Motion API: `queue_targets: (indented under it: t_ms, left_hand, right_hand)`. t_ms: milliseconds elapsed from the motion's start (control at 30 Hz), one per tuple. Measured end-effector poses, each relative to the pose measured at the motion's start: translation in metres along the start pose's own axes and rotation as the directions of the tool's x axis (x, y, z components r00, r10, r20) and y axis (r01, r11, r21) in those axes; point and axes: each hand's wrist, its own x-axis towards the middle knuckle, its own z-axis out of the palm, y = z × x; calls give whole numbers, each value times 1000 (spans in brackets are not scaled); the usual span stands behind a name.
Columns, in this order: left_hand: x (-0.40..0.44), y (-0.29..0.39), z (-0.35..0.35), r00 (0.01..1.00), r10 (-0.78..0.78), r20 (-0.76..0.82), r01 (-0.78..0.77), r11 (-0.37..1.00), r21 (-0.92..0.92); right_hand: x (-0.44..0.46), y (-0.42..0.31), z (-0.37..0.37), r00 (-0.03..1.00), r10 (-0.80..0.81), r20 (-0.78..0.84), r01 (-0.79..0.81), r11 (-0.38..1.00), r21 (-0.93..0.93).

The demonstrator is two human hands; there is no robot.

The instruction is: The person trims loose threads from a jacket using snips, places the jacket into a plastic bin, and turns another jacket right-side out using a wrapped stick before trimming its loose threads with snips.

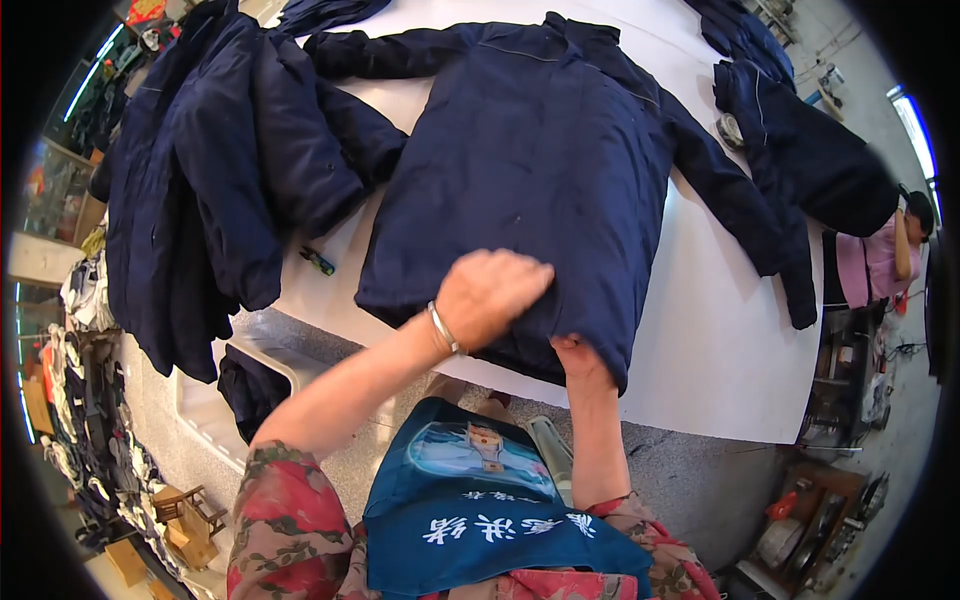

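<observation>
A dark navy padded jacket (pixel 520 150) lies spread on the white table, its collar at the far side and its hem towards me. My left hand (pixel 492 297), with a silver bangle at the wrist, is over the lower front of the jacket. Its fingers are curled in and slightly blurred; what they hold, if anything, is hidden. At the hem, my right hand (pixel 578 352) grips the jacket's edge, thumb partly showing and the other fingers hidden under the cloth.
More navy jackets (pixel 215 170) hang over the table's left side. A small green-and-black tool (pixel 318 261) lies beside them. Another dark garment (pixel 800 150) is at the right, near a person in pink (pixel 880 262). A pale plastic bin (pixel 215 420) stands below left of the white table (pixel 740 370).
</observation>
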Motion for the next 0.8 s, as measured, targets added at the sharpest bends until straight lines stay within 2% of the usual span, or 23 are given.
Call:
queue_targets:
  t_ms: [33,100,133,167,200,267,333,367,433,500,533,567,667,700,733,800]
  left_hand:
    - [27,-9,-12,976,34,-217,-30,999,22]
    - [73,-24,-47,975,98,-200,-71,988,138]
    - [93,-29,-56,963,135,-232,-100,983,156]
    - [114,-30,-74,988,77,-134,-57,987,150]
    - [135,-32,-87,984,92,-151,-57,973,222]
    - [166,-31,-104,961,150,-231,-93,966,240]
    - [193,-21,-119,989,83,-123,-36,938,345]
    - [199,-17,-124,970,169,-174,-99,931,350]
    - [207,-11,-131,904,335,-264,-224,900,375]
    - [214,0,-139,884,359,-298,-251,905,344]
    - [219,2,-142,873,371,-316,-265,906,330]
    - [222,-1,-143,876,364,-318,-265,912,313]
    - [219,-9,-150,855,349,-382,-214,911,354]
    - [217,-11,-150,866,319,-385,-179,917,358]
    - [216,-13,-151,876,288,-387,-143,921,361]
    - [221,-18,-146,896,245,-371,-100,924,368]
  right_hand:
    - [3,-1,-1,986,-149,-70,93,856,-508]
    - [18,6,1,922,-181,-342,-91,759,-645]
    - [17,17,11,923,-173,-342,-137,685,-715]
    - [20,20,14,932,-163,-324,-136,673,-727]
    - [26,21,16,940,-152,-307,-134,661,-738]
    - [37,23,14,937,-175,-301,-128,629,-766]
    - [60,14,10,937,-168,-307,-138,628,-766]
    - [76,10,15,937,-149,-315,-151,642,-752]
    - [98,19,27,891,-300,-340,-126,556,-821]
    - [174,-35,9,958,-256,-133,54,611,-790]
    - [195,-60,20,987,131,88,-48,778,-626]
    - [206,-79,29,821,433,373,-235,851,-470]
    - [197,-96,44,926,225,303,46,730,-682]
    - [193,-87,35,978,-49,205,187,645,-741]
    - [187,-61,21,935,-330,127,292,519,-804]
    - [169,-13,5,736,-671,84,445,388,-807]
